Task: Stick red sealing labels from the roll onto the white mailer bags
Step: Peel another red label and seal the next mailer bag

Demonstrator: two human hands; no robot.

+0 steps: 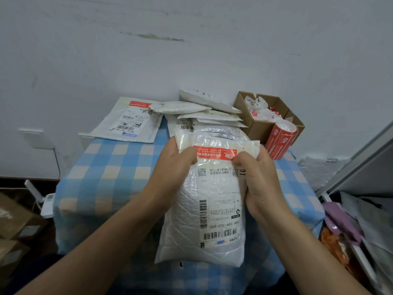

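Note:
A white padded mailer bag with shipping labels stands tilted in front of me over the checked table. A red sealing label lies across its folded top. My left hand grips the bag's upper left edge, thumb on the label's left end. My right hand grips the upper right edge, thumb pressing the label's right end. The roll of red labels lies at the right, beside a cardboard box.
A stack of white mailer bags sits behind the held bag. One bag with a red label lies flat at the back left. A cardboard box holds scraps. The blue checked tablecloth covers the table; clutter lies right and left.

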